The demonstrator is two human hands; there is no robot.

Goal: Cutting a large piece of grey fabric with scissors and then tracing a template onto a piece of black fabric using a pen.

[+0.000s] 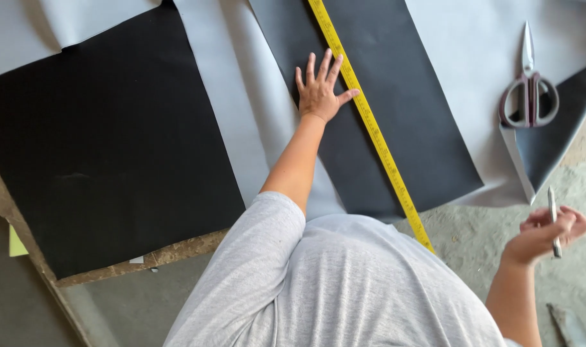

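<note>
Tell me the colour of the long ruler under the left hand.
Yellow ruler, head view.

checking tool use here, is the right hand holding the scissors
No, the right hand holds a slim pen-like tool, while the scissors lie untouched on the grey sheet.

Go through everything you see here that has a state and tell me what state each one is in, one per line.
Left hand: open, fingers spread, pressed flat on the black sheet beside the tape.
Right hand: closed around a pen, raised off the work.
Yellow measuring tape: stretched out straight across the black sheet.
Scissors: blades closed, lying on the grey sheet, untouched.
Large black sheet: lying flat.
</note>
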